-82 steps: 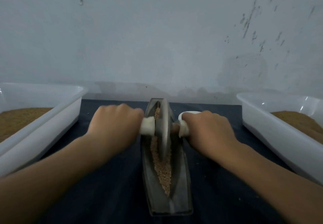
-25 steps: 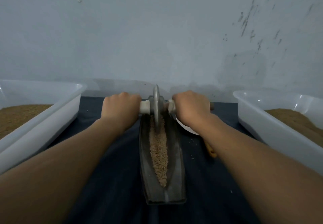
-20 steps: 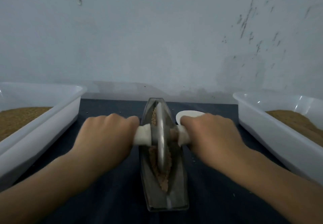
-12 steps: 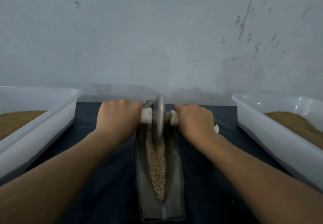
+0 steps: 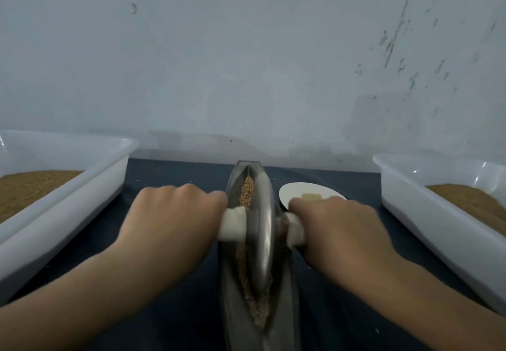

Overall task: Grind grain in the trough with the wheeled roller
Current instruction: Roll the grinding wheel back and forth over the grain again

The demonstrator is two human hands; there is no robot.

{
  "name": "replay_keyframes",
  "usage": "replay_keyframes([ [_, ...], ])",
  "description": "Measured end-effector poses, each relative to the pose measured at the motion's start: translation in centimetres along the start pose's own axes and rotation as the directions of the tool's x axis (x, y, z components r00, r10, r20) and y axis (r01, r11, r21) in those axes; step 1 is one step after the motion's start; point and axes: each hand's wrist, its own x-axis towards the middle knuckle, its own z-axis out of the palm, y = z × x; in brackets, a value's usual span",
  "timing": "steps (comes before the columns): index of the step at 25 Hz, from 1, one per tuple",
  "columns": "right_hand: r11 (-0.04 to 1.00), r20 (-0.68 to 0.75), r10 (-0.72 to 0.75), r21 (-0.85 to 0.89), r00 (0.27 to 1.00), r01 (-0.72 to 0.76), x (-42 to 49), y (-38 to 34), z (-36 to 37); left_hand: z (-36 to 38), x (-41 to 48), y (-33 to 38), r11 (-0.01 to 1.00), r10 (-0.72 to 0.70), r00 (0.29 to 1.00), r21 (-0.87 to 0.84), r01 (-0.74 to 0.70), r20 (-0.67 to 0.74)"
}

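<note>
A narrow grey metal trough [image 5: 232, 304] lies lengthwise on a dark cloth, pointing away from me. Brown grain [image 5: 247, 192] runs along its groove. The metal wheel of the roller [image 5: 262, 238] stands upright in the groove near the trough's middle, blurred by motion. My left hand [image 5: 172, 222] grips the white-wrapped left handle [image 5: 232, 226]. My right hand [image 5: 339, 227] grips the right handle [image 5: 294, 230]. The grain under the wheel is hidden.
A white plastic tub [image 5: 90, 186] holding brown grain stands at the left, and another white tub [image 5: 427, 214] with grain at the right. A small white dish [image 5: 306, 193] sits just right of the trough's far end. A pale wall rises close behind.
Both hands have pulled the roller from the trough's far end back toward me to its middle. The far grain and the white dish are uncovered again.
</note>
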Motion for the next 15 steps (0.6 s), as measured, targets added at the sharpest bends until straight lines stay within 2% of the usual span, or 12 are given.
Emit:
replay_keyframes([
  [1,1.0,0.026,0.031,0.0,0.999,-0.031,1.8,-0.3,1.0,1.0,1.3,0.4,0.998,-0.044,0.998,0.038,0.042,0.048],
  [3,0.996,0.083,0.084,0.013,0.993,-0.086,5.9,-0.8,2.1,2.3,4.6,0.5,0.979,-0.198,0.976,-0.023,0.201,0.096],
  [5,0.997,0.1,0.078,-0.015,0.992,-0.077,8.5,-0.9,2.1,3.1,6.5,0.0,0.96,-0.234,0.955,-0.109,0.256,0.184],
  [8,0.999,0.134,-0.004,0.043,0.991,-0.001,5.5,-0.4,0.6,1.9,3.5,-0.1,0.982,-0.157,0.977,-0.083,0.17,0.142],
  [11,0.997,-0.037,-0.073,-0.022,0.997,0.072,-0.4,0.1,-1.1,-0.8,-1.4,-0.2,0.999,0.025,0.999,-0.029,-0.027,-0.048],
  [12,0.996,-0.116,-0.087,-0.029,0.989,0.084,-1.5,0.5,-1.5,-1.3,-2.2,-0.6,0.998,0.047,0.993,-0.047,-0.052,-0.111],
  [13,0.996,-0.145,-0.084,-0.014,0.986,0.083,-1.8,0.7,-1.5,-1.2,-2.6,-1.0,0.996,0.043,0.992,-0.07,-0.051,-0.122],
  [15,0.999,-0.079,-0.04,-0.021,0.996,0.039,-0.7,0.4,-0.9,-0.7,-1.7,-0.9,0.999,0.017,1.0,-0.05,-0.017,-0.012],
])
